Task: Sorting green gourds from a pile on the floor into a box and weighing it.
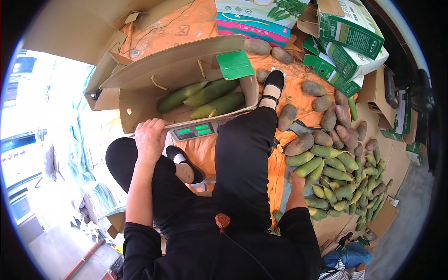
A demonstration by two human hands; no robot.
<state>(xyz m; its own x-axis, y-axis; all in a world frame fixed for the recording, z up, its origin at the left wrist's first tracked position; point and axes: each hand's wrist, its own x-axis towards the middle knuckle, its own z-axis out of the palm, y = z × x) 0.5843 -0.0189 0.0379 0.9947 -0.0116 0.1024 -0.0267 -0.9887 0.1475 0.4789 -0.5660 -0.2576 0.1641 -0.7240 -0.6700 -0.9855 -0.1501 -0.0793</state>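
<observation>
An open cardboard box (pixel 140 108) with rope handles rests on a digital scale (pixel 193 131) with lit green displays. Three long green radishes (pixel 218 105) lie inside it. My left hand (pixel 150 139) grips the box's near rim at its left corner, fingers curled over the edge. Out to the right, my right hand (pixel 297 181) is closed at the end of a green radish (pixel 309 166) at the near left side of a big heap of green radishes (pixel 338 175). Part of its fingers is hidden by the radish.
Several reddish-brown roots (pixel 287 116) lie on the orange sheet (pixel 298 84) beyond the heap. Green and white cartons (pixel 350 70) are stacked at the far right, with a blue and pink carton (pixel 254 29) at the back. Another person (pixel 347 259) shows at the lower right.
</observation>
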